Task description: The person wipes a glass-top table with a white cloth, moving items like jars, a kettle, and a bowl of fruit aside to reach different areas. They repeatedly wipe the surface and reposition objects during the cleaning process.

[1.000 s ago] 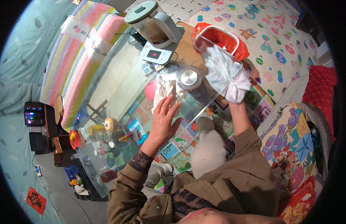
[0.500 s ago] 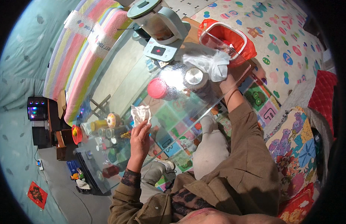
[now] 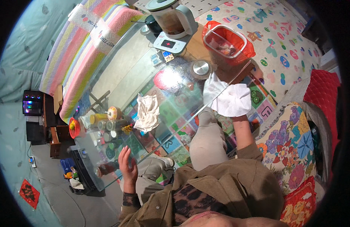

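My left hand is raised near the front left part of the glass table, fingers spread and nothing in them. Beyond it a crumpled cream cloth lies on the glass, apart from the hand. On the right, a white cloth covers my right hand at the table's near edge. The cloth hangs from that hand and partly spreads over the glass; my fingers are hidden beneath it. A round metal-lidded container stands just beyond the cloth, beside a red round lid under bright glare.
A glass kettle on its base stands at the table's far end. A white-rimmed bin with a red bag sits beyond the right edge. Several jars show at the left. A flowered cushion lies to my right.
My left hand has let go of the cream cloth and drawn back toward me; that cloth now lies spread out. My right hand has brought the white cloth nearer, to the table edge.
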`<act>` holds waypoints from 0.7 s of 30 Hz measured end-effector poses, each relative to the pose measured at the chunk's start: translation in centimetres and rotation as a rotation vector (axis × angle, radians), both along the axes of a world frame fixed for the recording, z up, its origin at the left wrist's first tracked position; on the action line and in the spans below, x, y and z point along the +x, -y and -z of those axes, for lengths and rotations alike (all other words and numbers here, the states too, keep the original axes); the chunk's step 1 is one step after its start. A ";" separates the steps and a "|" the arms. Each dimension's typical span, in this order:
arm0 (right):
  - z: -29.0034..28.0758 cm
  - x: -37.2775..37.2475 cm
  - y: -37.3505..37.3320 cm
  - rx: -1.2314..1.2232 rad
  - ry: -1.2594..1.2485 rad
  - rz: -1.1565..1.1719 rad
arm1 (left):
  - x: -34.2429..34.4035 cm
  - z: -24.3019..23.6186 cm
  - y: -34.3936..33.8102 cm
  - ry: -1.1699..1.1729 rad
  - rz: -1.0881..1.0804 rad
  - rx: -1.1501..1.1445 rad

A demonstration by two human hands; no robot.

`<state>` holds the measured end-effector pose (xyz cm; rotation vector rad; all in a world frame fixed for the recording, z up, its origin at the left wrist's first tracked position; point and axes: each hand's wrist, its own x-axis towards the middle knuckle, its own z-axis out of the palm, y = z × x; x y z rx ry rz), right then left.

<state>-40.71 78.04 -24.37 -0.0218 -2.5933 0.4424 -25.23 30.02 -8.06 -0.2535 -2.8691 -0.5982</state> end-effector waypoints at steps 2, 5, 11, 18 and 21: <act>0.6 -0.5 1.4 -0.238 -0.070 -0.158 | 3.1 -0.1 2.4 0.009 -0.108 0.001; 2.7 -1.4 4.4 -0.832 0.120 -0.168 | 7.3 0.2 5.8 0.012 -0.258 0.002; 6.7 -4.6 10.8 -1.086 0.238 -0.175 | 12.8 0.8 10.0 0.000 -0.387 -0.123; 7.4 -10.5 16.6 -1.077 0.270 -0.223 | 13.6 3.6 9.5 0.062 -0.561 0.132; 7.8 -13.8 18.5 -1.074 0.269 -0.232 | 13.6 3.9 9.4 0.062 -0.614 0.054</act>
